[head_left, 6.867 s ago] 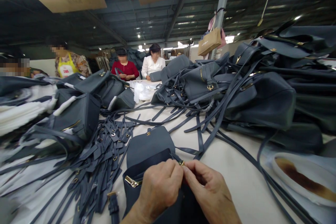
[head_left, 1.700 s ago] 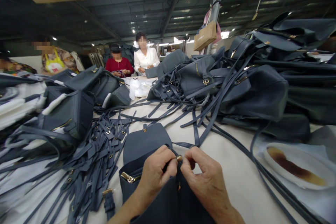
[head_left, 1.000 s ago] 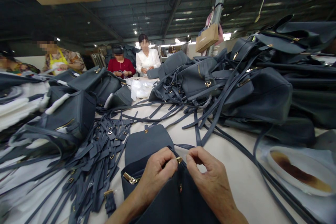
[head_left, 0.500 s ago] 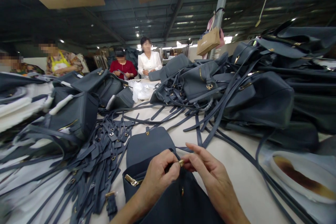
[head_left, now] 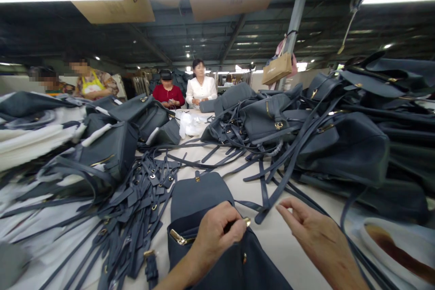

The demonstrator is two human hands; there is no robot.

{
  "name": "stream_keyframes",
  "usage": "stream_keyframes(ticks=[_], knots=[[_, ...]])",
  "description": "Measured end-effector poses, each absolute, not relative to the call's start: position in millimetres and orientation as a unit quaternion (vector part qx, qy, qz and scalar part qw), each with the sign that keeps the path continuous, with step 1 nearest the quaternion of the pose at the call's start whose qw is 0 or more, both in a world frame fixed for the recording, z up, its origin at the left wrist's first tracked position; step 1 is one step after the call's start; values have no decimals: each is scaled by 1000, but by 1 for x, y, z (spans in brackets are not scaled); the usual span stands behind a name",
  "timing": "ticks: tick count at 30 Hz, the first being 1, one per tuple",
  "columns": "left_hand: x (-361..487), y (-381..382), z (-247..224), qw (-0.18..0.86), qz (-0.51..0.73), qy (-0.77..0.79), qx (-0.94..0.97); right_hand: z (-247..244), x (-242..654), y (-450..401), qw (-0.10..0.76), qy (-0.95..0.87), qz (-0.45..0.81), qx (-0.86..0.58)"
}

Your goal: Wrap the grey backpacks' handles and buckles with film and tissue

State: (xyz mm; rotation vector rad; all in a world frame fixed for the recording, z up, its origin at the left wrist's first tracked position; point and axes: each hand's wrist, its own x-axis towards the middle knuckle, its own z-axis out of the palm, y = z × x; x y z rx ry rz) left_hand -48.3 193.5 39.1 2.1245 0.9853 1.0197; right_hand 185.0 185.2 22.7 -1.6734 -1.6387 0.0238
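A dark blue backpack (head_left: 199, 195) lies in front of me with its flap laid back and a gold zip pull (head_left: 178, 237) near its opening. My left hand (head_left: 217, 229) is closed over the bag's right side. Pinched in it is a dark strap, mostly hidden by the fingers, with a gold buckle (head_left: 248, 221) poking out past the fingertips. To the right, apart from the bag, my right hand (head_left: 317, 235) hovers over the table with thumb and fingers drawn together. Whether anything small is between them I cannot make out.
Loose straps with buckles (head_left: 136, 208) heap up on the left, beside stacked bags (head_left: 115, 154). More bags (head_left: 343, 145) and long straps (head_left: 295, 154) pile up at the right. A white oval dish with brown contents (head_left: 370, 240) stands lower right. Several people sit across the table (head_left: 285, 244).
My right hand has drawn away to the right from the gold buckle, its fingers coming together. My left hand still holds the strap. The whole view has shifted slightly right and down.
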Motion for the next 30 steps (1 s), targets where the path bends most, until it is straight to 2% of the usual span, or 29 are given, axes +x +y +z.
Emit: stream_keyframes(ticks=[2, 3, 7, 12, 15, 17, 20, 22, 24, 26, 30], knots=[[-48, 193, 38, 297, 379, 359, 799, 25, 194, 202, 373, -673, -30, -638], [-48, 193, 37, 301, 379, 355, 800, 27, 192, 213, 375, -684, -3, -626], [-47, 192, 37, 318, 386, 349, 792, 39, 148, 264, 331, -696, 203, -604], [-48, 188, 43, 365, 391, 349, 770, 36, 73, 317, 271, -701, 376, -543], [-60, 189, 58, 378, 420, 369, 738, 44, 57, 326, 317, -696, 436, -475], [-76, 190, 75, 347, 476, 391, 708, 59, 63, 319, 373, -691, 454, -422], [-112, 188, 108, 291, 622, 399, 607, 83, 89, 285, 441, -681, 451, -372], [-137, 184, 127, 256, 733, 370, 510, 89, 110, 253, 454, -691, 436, -355], [-158, 178, 140, 220, 783, 364, 454, 84, 127, 220, 450, -733, 393, -325], [-169, 172, 144, 224, 749, 411, 469, 70, 139, 191, 444, -791, 313, -282], [-159, 173, 131, 261, 507, 518, 638, 29, 148, 153, 452, -846, 161, -233]])
